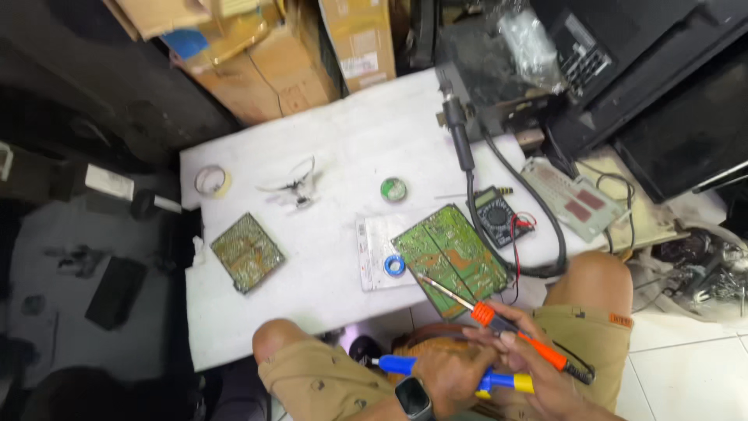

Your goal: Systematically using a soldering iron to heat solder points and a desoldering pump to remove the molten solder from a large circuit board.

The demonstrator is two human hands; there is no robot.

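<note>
My right hand [545, 373] grips an orange-handled soldering iron [499, 323]. Its metal tip rests on the near edge of a large green circuit board [452, 253] that lies on the white table [335, 148]. My left hand [448, 376], with a dark watch on the wrist, holds a blue and yellow pump-like tool [405, 365] just below the iron. Both hands hover over my lap, between my knees, at the table's front edge.
A smaller green board [247, 251] lies at the left, with a tape roll [211, 181] and a wire clip stand [298, 187] behind it. A green solder reel [393, 189], a blue ring [396, 266], a multimeter [496, 214] and a black hot-air handle [460, 132] with its hose surround the large board. Cardboard boxes [265, 62] stand at the back.
</note>
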